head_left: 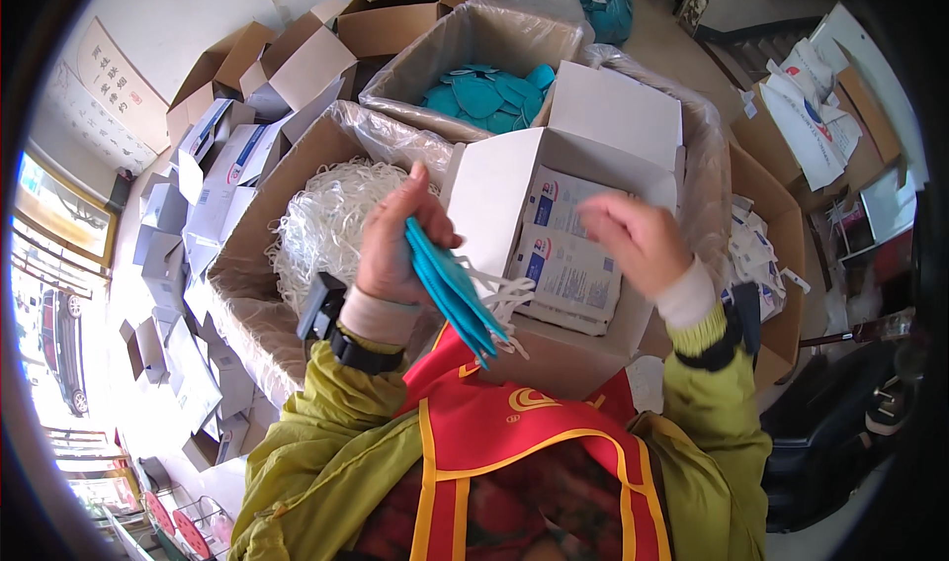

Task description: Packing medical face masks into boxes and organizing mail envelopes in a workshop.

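Note:
My left hand (400,240) is closed around a small stack of folded teal masks (453,289), held on edge over the near left side of an open white carton. White straps (506,299) dangle from the stack's right side. My right hand (638,243) hovers above the right part of the carton, slightly blurred, its fingers apart with nothing seen in them. Inside the white carton (494,180) lie flat white packets (568,274) with blue print, in two overlapping rows. The carton's far flap (618,106) stands up.
Left of the carton, a plastic-lined box (247,274) holds a heap of white strips (326,225). Behind it, another lined box (534,37) contains loose teal pieces (484,96). A cardboard box (786,235) with white packets stands right. Several empty cartons (237,156) pile up at left.

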`<action>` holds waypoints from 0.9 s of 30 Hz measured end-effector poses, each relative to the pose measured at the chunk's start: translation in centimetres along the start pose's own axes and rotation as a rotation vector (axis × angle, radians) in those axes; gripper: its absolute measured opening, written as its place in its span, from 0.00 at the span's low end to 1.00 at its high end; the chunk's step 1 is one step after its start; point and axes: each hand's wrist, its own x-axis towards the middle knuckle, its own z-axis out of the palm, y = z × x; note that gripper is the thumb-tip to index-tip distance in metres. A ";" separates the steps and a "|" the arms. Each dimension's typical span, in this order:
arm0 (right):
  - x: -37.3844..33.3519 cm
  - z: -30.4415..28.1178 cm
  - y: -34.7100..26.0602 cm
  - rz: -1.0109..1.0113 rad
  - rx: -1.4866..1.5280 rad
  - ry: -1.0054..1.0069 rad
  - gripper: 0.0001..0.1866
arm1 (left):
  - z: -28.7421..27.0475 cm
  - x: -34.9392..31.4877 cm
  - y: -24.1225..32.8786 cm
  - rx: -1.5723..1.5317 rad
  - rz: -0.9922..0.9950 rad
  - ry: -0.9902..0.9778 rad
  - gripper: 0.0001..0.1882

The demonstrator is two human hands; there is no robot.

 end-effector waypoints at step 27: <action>-2.2 0.5 -1.5 -0.112 0.044 0.012 0.06 | 4.6 -1.0 -3.2 1.014 0.288 -0.597 0.06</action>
